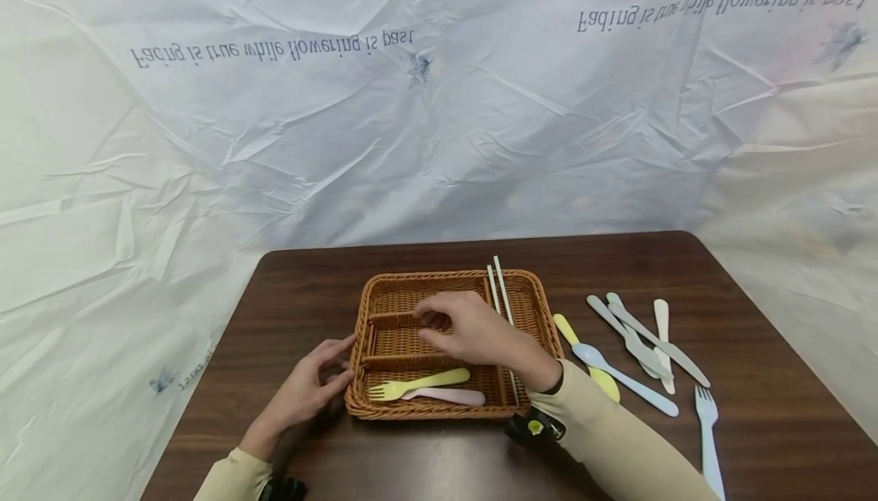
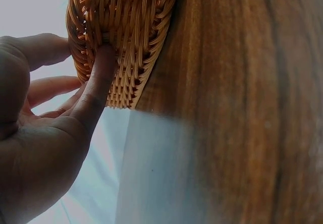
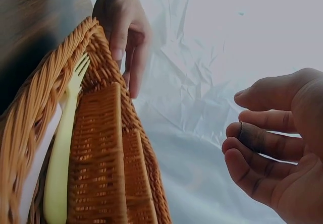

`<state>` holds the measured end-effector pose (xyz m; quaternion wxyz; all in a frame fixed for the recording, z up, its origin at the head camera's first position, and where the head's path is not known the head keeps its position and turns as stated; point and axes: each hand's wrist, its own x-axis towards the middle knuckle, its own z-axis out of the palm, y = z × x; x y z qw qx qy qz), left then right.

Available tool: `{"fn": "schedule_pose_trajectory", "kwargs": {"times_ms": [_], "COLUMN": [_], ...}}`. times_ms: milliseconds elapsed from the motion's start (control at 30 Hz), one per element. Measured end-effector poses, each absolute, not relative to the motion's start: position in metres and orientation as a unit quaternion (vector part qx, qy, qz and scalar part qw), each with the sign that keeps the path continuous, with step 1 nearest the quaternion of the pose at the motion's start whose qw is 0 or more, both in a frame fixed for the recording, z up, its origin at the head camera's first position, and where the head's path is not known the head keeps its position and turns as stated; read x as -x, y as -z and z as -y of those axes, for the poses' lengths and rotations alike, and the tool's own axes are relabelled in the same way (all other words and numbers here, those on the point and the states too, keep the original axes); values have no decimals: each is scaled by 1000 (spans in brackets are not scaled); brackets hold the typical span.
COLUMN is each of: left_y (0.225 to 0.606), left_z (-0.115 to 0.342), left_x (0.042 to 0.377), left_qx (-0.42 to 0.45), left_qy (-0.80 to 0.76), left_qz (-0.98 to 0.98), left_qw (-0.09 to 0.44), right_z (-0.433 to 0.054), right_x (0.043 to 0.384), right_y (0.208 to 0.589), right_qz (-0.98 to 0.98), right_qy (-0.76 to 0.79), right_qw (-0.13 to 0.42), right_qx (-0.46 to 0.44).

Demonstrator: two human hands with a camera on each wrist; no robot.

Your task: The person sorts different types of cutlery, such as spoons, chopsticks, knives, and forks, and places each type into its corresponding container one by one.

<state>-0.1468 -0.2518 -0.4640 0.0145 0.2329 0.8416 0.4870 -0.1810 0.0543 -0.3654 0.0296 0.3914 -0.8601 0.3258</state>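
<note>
My left hand rests its fingertips against the left end of a brown wicker basket. In the left wrist view the thumb presses the woven outer wall, the fingers fairly straight. Above the basket's middle compartments hovers my right hand, fingers loosely bent and nothing between them. The front compartment holds a yellow fork and a pale pink utensil, whose far end is hidden under the fork. A pair of white chopsticks lies along the right-hand compartment, tips over the back rim, partly hidden by my right forearm.
Right of the basket lie a yellow spoon, a light blue spoon across it, several pale grey-green utensils overlapping, and a white-handled utensil. A light blue fork lies nearer the dark wooden table's right edge.
</note>
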Motion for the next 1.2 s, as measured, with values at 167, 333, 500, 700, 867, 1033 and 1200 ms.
{"fn": "schedule_pose_trajectory", "kwargs": {"times_ms": [167, 333, 500, 700, 867, 1033, 1200], "left_y": [464, 464, 464, 464, 464, 464, 464], "left_z": [252, 252, 253, 254, 254, 254, 254], "left_x": [147, 147, 147, 149, 150, 149, 149], "left_qx": [-231, -233, -234, -238, -241, -242, -239], "left_qy": [-483, -483, -475, -474, -480, -481, -479], "left_qz": [-844, -844, -848, -848, -844, -842, -844], "left_qw": [16, 13, 5, 2, 2, 1, 3], "right_z": [-68, -81, -93, -110, -125, -140, -154], "right_x": [181, 184, 187, 187, 187, 188, 189], "right_y": [367, 368, 368, 372, 375, 376, 377], "right_qz": [864, 871, 880, 890, 899, 908, 915], "right_qy": [-331, -324, -316, -310, -307, -307, -300], "right_qw": [28, 33, 36, 48, 51, 47, 56], "right_qx": [-379, -369, -351, -329, -309, -283, -264]}}
